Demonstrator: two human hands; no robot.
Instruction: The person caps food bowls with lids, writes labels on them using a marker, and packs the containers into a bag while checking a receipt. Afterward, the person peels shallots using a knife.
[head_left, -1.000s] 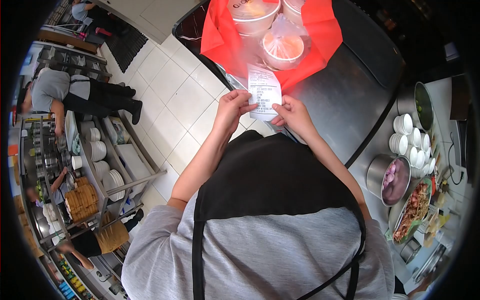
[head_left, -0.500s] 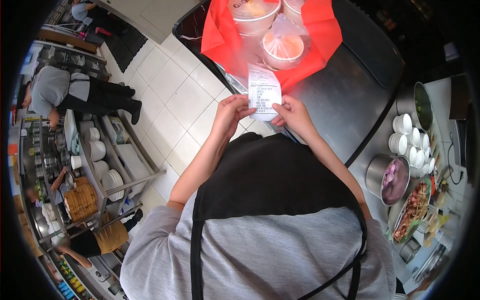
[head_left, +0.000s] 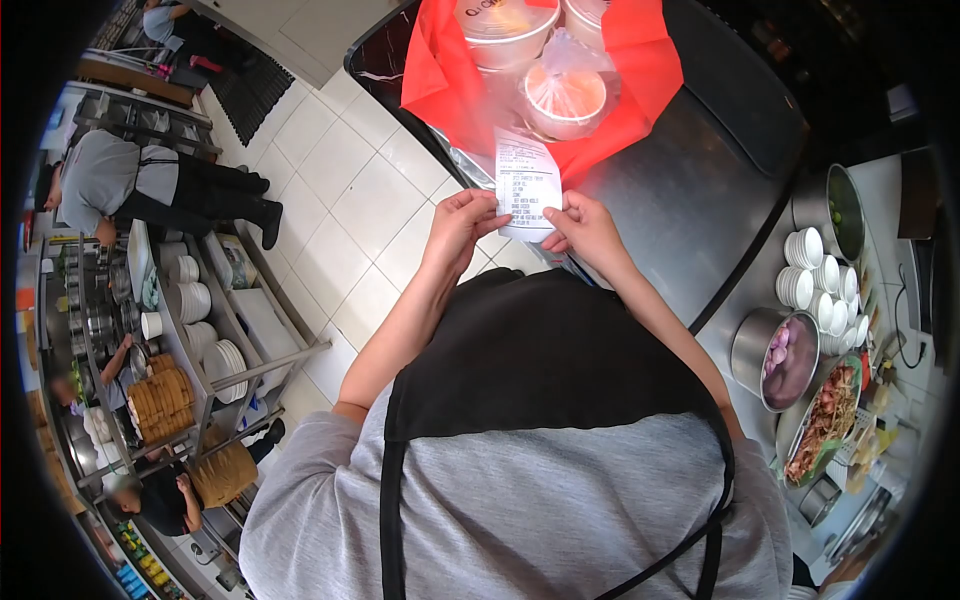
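Observation:
A printed paper receipt [head_left: 529, 190] is held up between my two hands. My left hand [head_left: 462, 228] pinches its lower left edge, and my right hand [head_left: 583, 232] pinches the lower right edge. Just beyond the paper's top end, an open red bag [head_left: 640, 70] stands on the metal counter [head_left: 680, 215]. Inside the bag are lidded white tubs [head_left: 508, 50] and a bowl with orange contents [head_left: 566, 95], wrapped in clear plastic.
On the right are stacked white cups [head_left: 797, 287], a steel pot [head_left: 752, 358] and a tray of food [head_left: 830, 420]. A shelf cart [head_left: 265, 365] with plates and bamboo steamers [head_left: 160, 398] stands left. Co-workers [head_left: 110, 180] are beyond it.
My hands and the receipt have barely moved; my left fingers have shifted slightly at its edge. At the left, the co-workers have changed their arm positions.

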